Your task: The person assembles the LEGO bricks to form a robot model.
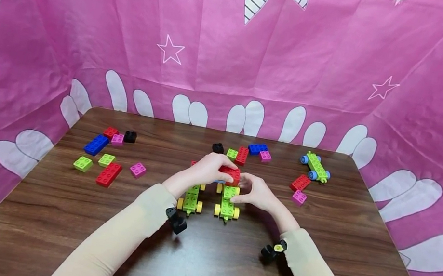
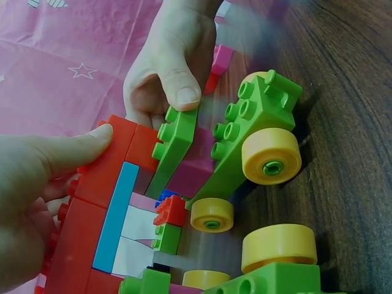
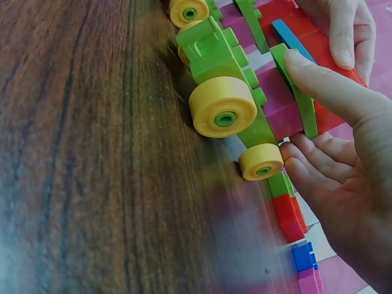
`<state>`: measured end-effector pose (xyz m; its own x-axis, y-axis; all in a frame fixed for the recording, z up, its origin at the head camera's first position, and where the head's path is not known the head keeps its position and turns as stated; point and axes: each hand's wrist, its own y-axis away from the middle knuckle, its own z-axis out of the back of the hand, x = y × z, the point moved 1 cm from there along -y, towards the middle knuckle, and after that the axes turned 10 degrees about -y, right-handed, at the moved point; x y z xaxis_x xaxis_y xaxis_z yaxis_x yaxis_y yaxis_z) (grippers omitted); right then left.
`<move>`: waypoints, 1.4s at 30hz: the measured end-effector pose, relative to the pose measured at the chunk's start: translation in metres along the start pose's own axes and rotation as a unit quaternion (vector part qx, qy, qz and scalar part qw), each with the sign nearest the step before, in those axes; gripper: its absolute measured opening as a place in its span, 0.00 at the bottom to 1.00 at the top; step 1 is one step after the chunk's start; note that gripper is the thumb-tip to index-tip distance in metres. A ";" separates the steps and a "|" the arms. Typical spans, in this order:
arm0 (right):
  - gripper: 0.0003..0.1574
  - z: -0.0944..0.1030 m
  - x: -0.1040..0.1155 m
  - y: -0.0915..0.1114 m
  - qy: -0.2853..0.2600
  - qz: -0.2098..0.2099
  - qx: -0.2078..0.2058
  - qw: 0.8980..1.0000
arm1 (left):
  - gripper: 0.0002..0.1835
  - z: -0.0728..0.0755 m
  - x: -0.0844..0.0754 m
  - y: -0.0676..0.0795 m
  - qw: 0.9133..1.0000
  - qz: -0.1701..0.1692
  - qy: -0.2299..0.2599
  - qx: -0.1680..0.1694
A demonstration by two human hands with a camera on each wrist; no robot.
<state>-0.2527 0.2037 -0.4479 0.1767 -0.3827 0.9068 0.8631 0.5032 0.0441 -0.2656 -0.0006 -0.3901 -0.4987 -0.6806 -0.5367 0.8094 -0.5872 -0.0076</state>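
Two green car bases, the left one (image 1: 191,199) and the right one (image 1: 227,211), stand side by side on yellow wheels. Red bricks (image 2: 76,229) and a blue piece (image 2: 116,214) bridge them across the top. My left hand (image 1: 208,170) grips the red bricks from above, thumb on a near side face. Over the right base, a pink brick (image 2: 195,164) carries a green brick (image 2: 177,142). My right hand (image 1: 258,194) holds this green brick, thumb on its near end and fingers round behind, partly hidden in the head view.
At the left lie loose red, pink, black, green and blue bricks, including a red one (image 1: 109,174). Behind the hands are more, with a blue brick (image 1: 257,149) among them. A green car base with blue wheels (image 1: 316,167) sits at the back right, near another red brick (image 1: 300,183).
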 end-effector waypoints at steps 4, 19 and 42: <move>0.45 0.001 0.001 0.000 0.006 0.003 -0.001 1.000 | 0.20 0.000 -0.001 0.001 1.000 0.002 0.001 0.004; 0.49 0.000 0.000 0.001 0.010 -0.009 -0.006 1.000 | 0.20 -0.001 -0.001 0.000 1.000 -0.010 -0.024 -0.009; 0.47 0.001 0.004 0.002 0.006 -0.007 0.008 1.000 | 0.19 0.004 -0.004 0.000 0.998 -0.043 -0.050 0.016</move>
<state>-0.2506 0.2038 -0.4436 0.1699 -0.3987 0.9012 0.8575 0.5104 0.0641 -0.2653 0.0001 -0.3844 -0.5958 -0.6664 -0.4482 0.7525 -0.6582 -0.0217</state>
